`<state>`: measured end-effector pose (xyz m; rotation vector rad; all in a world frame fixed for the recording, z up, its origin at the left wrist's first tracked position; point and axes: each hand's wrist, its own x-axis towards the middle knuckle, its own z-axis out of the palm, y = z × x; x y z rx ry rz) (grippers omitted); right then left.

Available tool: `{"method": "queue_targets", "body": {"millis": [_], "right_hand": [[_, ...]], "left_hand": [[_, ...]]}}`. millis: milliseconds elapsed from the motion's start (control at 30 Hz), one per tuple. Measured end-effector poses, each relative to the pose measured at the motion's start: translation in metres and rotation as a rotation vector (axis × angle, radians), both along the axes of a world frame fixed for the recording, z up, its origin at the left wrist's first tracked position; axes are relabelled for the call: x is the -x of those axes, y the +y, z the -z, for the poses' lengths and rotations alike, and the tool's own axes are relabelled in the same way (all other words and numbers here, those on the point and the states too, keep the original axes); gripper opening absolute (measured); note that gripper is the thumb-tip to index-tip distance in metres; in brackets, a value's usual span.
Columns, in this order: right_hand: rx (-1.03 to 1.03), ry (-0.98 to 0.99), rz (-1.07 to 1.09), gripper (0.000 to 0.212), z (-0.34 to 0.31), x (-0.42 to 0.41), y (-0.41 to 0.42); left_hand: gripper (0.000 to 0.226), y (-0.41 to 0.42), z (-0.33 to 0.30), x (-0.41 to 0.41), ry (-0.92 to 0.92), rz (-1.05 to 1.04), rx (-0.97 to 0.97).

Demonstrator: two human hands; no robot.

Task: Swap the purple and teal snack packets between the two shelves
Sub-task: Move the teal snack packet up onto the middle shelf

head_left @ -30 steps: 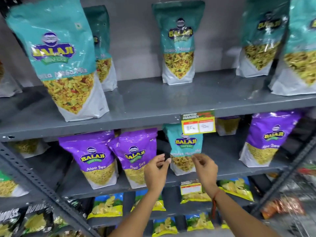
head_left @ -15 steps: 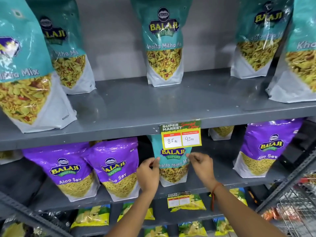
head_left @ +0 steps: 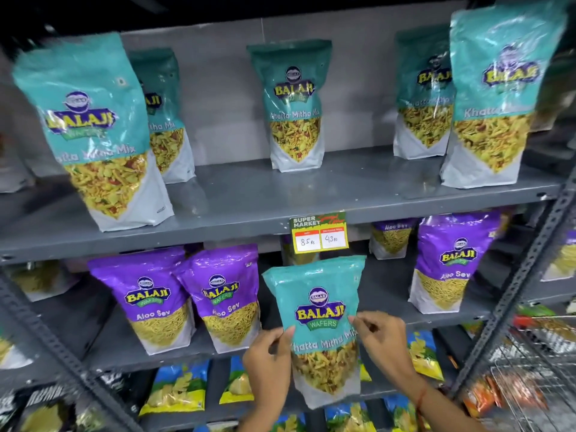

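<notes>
The teal packet (head_left: 321,325) at lower centre is pinched by its side edges between the left hand (head_left: 269,363) and right hand (head_left: 381,344), held upright clear of the purple packets (head_left: 184,297), probably so it's slotted straight onto the upper shelf (head_left: 249,210).

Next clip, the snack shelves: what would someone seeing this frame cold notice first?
First, the teal packet held out in front of the lower shelf, pinched at its sides by the left hand and right hand. Behind it, purple Aloo Sev packets line the lower shelf, while matching teal ones stand along the upper shelf. A yellow price tag hangs on that shelf's front edge, just above the held packet.
</notes>
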<state>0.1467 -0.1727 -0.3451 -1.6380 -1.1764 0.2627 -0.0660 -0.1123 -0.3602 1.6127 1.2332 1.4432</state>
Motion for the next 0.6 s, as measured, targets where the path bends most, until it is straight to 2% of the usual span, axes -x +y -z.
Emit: {"method": "queue_targets", "body": {"millis": [67,133,233,333,467,600], "right_hand": [[-0.094,-0.038,-0.011,0.006,-0.029,0.008,-0.016],[-0.191,-0.047,-0.03,0.006,-0.065,0.015,-0.025],[-0.31,-0.05,-0.063,0.002,-0.123,0.019,-0.026],[-0.394,-0.049,-0.097,0.019,-0.185,0.018,-0.015],[-0.51,-0.09,-0.104,0.023,-0.261,0.015,0.016],[-0.575,-0.142,-0.08,0.033,-0.309,0.013,0.052]], "left_hand": [[0.031,-0.016,-0.026,0.006,-0.074,-0.028,-0.075],[0.02,-0.024,-0.058,0.009,-0.122,-0.03,-0.168],[0.021,-0.021,-0.113,0.014,-0.164,0.003,-0.295],[0.013,-0.004,-0.173,0.016,-0.196,0.003,-0.382],[0.015,0.032,-0.249,0.011,-0.241,0.014,-0.441],[0.016,0.068,-0.303,0.0,-0.268,-0.005,-0.432]]}}
